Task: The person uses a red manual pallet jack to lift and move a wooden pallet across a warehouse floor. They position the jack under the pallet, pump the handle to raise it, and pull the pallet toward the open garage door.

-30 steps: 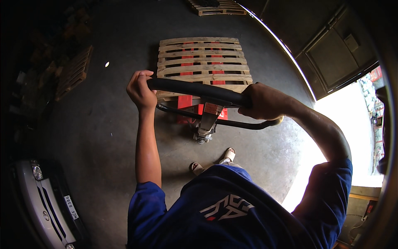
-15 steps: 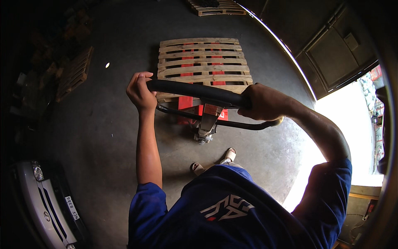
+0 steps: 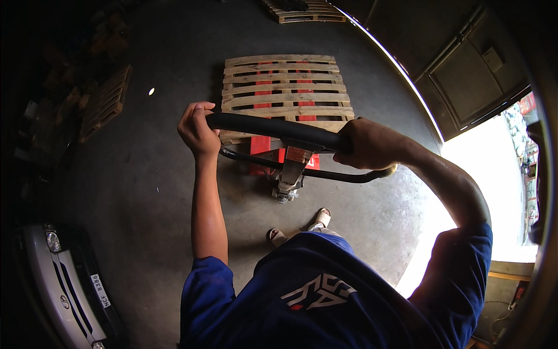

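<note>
Both my hands are closed round the black handle [image 3: 273, 126] of a red pallet jack [image 3: 260, 143]. My left hand [image 3: 197, 129] wraps its left end, while my right hand [image 3: 372, 141] grips the right end, its fingers partly hidden. Beneath the handle, a metal neck [image 3: 292, 167] leads down to the jack's base near my feet. A wooden pallet [image 3: 285, 97] lies over the jack's forks, whose red shows between the slats. Whether the pallet is raised off the floor I cannot tell.
Another wooden pallet [image 3: 106, 103] lies to the left, and one more [image 3: 305, 13] at the far end with something dark on it. A silver car [image 3: 61, 285] stands at lower left. On the right are a dark door [image 3: 465, 72] and a bright opening [image 3: 482, 174].
Almost nothing differs. My hands keep the same grip on the handle, and the pallet and jack stay where they were, apart from a very slight shift of the view.
</note>
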`<state>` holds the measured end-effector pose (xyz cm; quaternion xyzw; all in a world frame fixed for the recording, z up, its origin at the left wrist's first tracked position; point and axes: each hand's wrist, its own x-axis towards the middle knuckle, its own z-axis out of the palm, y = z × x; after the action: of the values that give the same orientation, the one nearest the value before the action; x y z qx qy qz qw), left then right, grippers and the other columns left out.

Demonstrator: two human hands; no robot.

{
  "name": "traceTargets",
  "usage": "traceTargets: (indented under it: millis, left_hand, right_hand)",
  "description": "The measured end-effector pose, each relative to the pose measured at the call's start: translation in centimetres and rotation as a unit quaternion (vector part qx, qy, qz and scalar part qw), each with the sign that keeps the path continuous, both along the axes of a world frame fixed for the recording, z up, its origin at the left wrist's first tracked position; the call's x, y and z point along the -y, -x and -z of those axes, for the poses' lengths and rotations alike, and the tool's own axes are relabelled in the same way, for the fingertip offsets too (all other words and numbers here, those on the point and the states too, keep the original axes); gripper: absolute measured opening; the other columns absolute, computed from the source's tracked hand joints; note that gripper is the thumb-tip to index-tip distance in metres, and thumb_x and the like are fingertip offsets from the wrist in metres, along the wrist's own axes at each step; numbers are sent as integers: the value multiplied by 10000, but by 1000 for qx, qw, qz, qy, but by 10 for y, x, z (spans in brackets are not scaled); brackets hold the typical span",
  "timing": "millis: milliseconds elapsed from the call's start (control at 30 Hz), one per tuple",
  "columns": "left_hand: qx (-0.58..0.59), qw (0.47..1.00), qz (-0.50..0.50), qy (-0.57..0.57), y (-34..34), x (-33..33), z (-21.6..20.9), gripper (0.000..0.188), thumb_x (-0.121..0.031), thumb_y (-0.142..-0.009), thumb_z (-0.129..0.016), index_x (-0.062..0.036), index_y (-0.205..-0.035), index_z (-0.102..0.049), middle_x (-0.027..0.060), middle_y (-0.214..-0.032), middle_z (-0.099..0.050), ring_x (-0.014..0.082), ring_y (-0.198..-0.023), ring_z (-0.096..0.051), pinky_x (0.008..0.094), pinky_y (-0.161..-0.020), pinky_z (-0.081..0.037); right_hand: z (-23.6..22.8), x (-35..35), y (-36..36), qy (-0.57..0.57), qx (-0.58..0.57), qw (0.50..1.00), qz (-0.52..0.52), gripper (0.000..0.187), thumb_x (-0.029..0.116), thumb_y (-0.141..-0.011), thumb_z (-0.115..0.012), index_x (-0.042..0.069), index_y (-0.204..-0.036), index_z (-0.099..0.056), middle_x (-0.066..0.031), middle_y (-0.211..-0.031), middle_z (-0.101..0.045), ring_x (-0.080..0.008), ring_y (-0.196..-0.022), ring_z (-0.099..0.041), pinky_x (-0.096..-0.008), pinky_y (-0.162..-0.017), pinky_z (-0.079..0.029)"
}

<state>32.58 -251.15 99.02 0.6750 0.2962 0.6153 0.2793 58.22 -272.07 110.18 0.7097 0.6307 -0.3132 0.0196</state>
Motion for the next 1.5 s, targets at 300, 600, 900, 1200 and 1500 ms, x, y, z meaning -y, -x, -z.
traceTargets:
  millis: [300, 600, 900, 1200, 1500]
  left_hand:
    - [23, 999, 12, 23, 1, 6, -5, 396, -224, -984, -443, 25, -778, -672, 42, -566, -543, 142, -420, -510, 306, -432, -374]
    - [6, 1000, -4, -5, 5, 3, -1, 430, -223, -997, -429, 35, -741, -661, 71, -580, -572, 181, -456, -539, 338, -490, -415]
    - [-3, 1000, -15, -13, 7, 7, -4, 444, -228, -996, -422, 36, -721, -650, 83, -588, -583, 208, -475, -552, 357, -515, -432]
    - [8, 1000, -10, 14, 5, 16, -9, 444, -226, -992, -426, 37, -708, -643, 80, -585, -581, 189, -454, -535, 348, -498, -418]
    - [10, 1000, -12, -3, 8, 13, -4, 436, -210, -990, -426, 44, -708, -641, 85, -584, -579, 184, -447, -530, 344, -485, -407]
  right_hand:
    - [-1, 2, 1, -9, -6, 1000, -4, 260, 243, -936, -723, -9, -999, -715, -151, -870, -736, -267, -813, -721, -413, -773, -569]
    - [-2, 5, 1, -18, -13, 1000, -14, 233, 180, -911, -660, -44, -955, -709, -192, -847, -728, -294, -795, -726, -432, -756, -573]
    - [-4, 8, 3, -25, -26, 999, -13, 231, 157, -900, -623, -58, -928, -701, -209, -827, -721, -304, -777, -726, -440, -743, -570]
    - [1, 11, 0, -35, -30, 999, -22, 237, 156, -893, -617, -57, -939, -711, -216, -832, -723, -314, -785, -728, -449, -750, -567]
    - [-6, 13, 4, -27, -25, 999, -22, 245, 157, -886, -616, -55, -949, -721, -227, -842, -726, -330, -796, -730, -447, -769, -574]
